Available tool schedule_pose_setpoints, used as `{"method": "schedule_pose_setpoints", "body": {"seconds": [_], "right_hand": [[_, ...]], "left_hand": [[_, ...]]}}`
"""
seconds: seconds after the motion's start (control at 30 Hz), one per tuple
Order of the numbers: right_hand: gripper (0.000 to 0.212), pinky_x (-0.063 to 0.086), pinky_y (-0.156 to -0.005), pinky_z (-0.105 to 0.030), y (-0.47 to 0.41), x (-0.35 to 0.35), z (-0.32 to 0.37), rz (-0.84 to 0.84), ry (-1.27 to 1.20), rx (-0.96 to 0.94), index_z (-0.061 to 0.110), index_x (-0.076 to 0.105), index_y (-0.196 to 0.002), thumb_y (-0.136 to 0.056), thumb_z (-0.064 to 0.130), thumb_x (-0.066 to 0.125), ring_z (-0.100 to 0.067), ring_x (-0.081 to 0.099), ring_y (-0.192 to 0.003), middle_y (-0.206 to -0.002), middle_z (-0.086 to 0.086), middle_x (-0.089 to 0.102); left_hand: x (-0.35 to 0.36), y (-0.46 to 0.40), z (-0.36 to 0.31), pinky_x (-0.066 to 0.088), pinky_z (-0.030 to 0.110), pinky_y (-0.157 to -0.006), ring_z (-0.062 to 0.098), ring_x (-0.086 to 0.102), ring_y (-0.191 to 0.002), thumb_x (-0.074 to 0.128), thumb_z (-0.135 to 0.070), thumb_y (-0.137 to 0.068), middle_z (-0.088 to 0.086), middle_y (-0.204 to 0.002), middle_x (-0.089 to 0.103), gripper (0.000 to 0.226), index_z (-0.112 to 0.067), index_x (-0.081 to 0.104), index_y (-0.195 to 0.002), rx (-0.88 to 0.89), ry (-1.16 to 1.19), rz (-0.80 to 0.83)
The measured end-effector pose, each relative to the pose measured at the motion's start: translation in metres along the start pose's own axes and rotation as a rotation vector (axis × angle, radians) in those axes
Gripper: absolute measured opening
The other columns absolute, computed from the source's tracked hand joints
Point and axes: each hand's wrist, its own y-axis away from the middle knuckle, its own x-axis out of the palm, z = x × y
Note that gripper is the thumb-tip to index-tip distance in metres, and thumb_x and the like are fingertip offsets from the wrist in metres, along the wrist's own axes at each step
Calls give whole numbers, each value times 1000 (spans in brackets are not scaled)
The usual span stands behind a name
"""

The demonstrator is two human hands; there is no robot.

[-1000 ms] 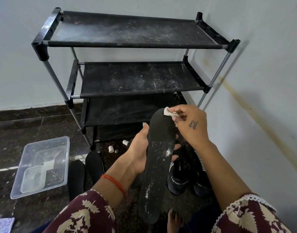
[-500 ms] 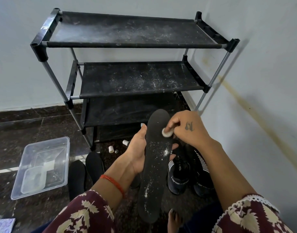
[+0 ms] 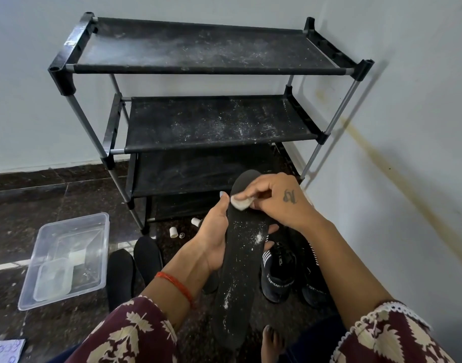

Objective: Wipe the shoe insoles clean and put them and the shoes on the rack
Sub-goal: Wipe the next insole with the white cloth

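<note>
A long black insole (image 3: 239, 260), speckled with white dust, is held upright in front of me. My left hand (image 3: 214, 237) grips it from the left side and behind, fingertips showing at its right edge. My right hand (image 3: 274, 197) pinches a small white pad (image 3: 240, 203) and presses it on the insole's upper left part. Two more black insoles (image 3: 134, 268) lie on the dark floor. A pair of black sports shoes (image 3: 279, 273) stands on the floor behind the held insole. The black, dusty shoe rack (image 3: 211, 121) stands against the wall.
A clear plastic tub (image 3: 64, 258) with a smaller container inside sits on the floor at left. Two small white caps (image 3: 173, 232) and a metal bit lie by the rack's foot. The right wall runs close beside the shoes. My bare foot (image 3: 270, 341) shows below.
My right hand has carried the pad from the insole's top tip down and across to its left side, wiping. The insole and my left hand have stayed nearly still.
</note>
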Motion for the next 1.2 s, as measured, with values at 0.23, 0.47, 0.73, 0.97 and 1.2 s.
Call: {"method": "schedule_pose_setpoints", "body": {"seconds": [0.23, 0.47, 0.73, 0.97, 1.2], "right_hand": [[28, 45, -72, -14, 1, -12, -10, -227, 242, 59, 17, 77, -78, -72, -5, 60, -7, 58, -75, -85, 0, 71], [33, 48, -82, -18, -11, 5, -20, -368, 82, 151, 18, 69, -107, -79, 1, 65, -10, 62, -85, -105, -3, 66], [36, 43, -71, -5, -4, 8, -1, -61, -10, 2, 22, 74, -94, -74, -8, 64, -2, 57, -76, -89, 11, 62], [38, 46, -75, -11, -1, -14, -13, -216, 155, 5, 19, 76, -81, -71, -12, 56, -6, 59, -80, -86, 3, 69], [34, 50, -78, -19, -9, 9, -10, -259, 34, 104, 17, 71, -102, -75, -5, 67, -5, 59, -76, -97, -1, 65]], "left_hand": [[-1, -3, -1, 50, 49, -83, 34, 66, -97, 18, -65, -92, 16, -117, 66, 75, -10, 62, -116, 10, 13, -48], [2, -1, 2, 51, 49, -84, 32, 65, -102, 19, -65, -93, 15, -122, 64, 72, -12, 63, -115, -8, -37, -5], [1, -1, 1, 51, 48, -83, 34, 65, -99, 19, -68, -90, 20, -118, 64, 74, -14, 58, -122, -8, -30, -21], [-1, 0, -5, 49, 49, -85, 36, 60, -110, 18, -67, -92, 18, -121, 63, 77, -8, 62, -115, 5, 34, -44], [2, 0, 0, 55, 47, -76, 30, 70, -90, 18, -69, -89, 17, -118, 65, 79, -12, 57, -126, -30, -16, -11]]}}
